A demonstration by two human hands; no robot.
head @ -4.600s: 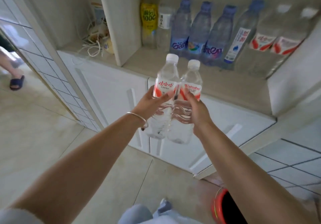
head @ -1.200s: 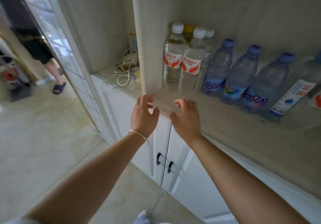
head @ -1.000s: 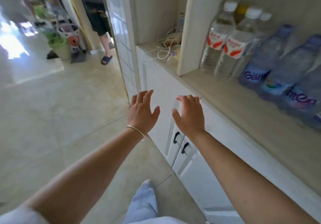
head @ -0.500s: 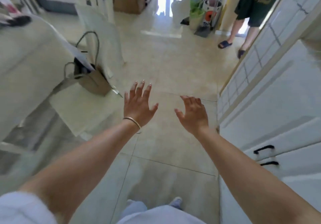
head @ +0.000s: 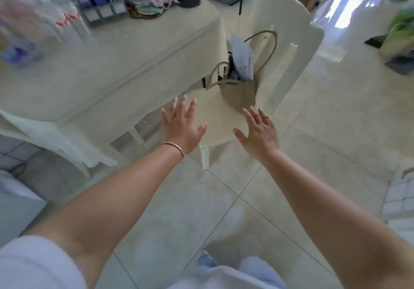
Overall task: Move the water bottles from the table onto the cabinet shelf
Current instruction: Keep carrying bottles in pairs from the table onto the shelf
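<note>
both hands empty, fingers spread: left hand [head: 182,125] with thin metal bangle [head: 177,149], right hand [head: 258,131]. blurred clear plastic water bottles [head: 65,23] on cloth-covered worktop [head: 125,48], far left. woven bag [head: 237,89] on cream chair [head: 289,48]. cabinet shelf gone from view since earlier; view turned to worktop.

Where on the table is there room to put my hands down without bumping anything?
The wide bare stretch of the table between the blurry water bottles at its left and the basket of cloths at the far end is free. Those two spots are crowded. Both hands, left hand and right hand, are empty.
</note>
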